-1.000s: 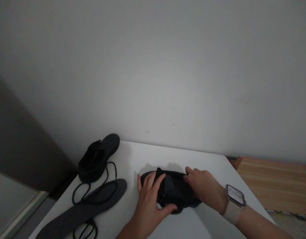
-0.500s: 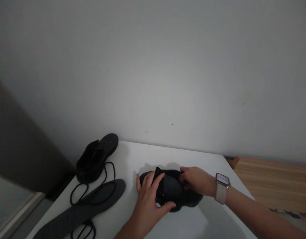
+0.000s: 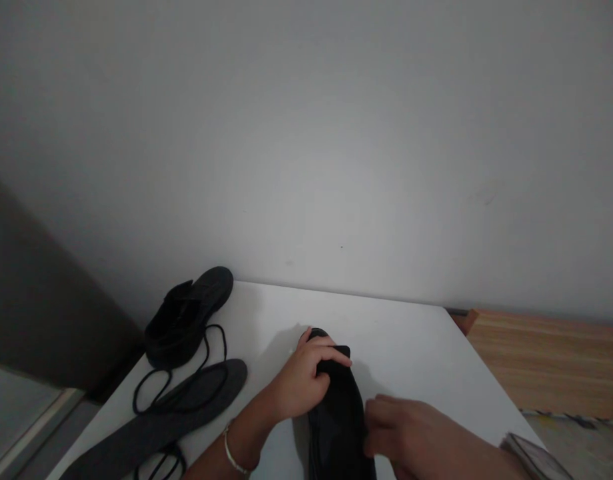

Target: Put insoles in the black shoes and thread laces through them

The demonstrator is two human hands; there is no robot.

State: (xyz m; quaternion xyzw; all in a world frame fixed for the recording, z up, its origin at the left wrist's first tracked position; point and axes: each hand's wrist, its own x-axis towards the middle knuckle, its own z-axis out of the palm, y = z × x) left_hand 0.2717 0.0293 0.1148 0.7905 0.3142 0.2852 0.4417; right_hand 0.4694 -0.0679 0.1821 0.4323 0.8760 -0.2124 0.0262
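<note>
A black shoe [image 3: 338, 427] lies on the white table [image 3: 416, 340], its toe towards the wall and its near end cut off by the bottom edge. Across its front part is my left hand [image 3: 306, 377], fingers wrapped over the toe and tongue. My right hand [image 3: 401, 430], slightly blurred, has its fingers curled against the shoe's right side; whether it grips the edge is hard to make out.
Another black shoe [image 3: 179, 327] stands at the table's back left corner. In front of it lie a dark grey insole [image 3: 151, 433] and loose black laces [image 3: 206, 360]. Behind is a wall; a wooden surface [image 3: 546, 360] is at right.
The shoe has turned from lying sideways to pointing at the wall. My left hand has moved onto its toe, and my right hand has come down and nearer, out of the shoe's opening.
</note>
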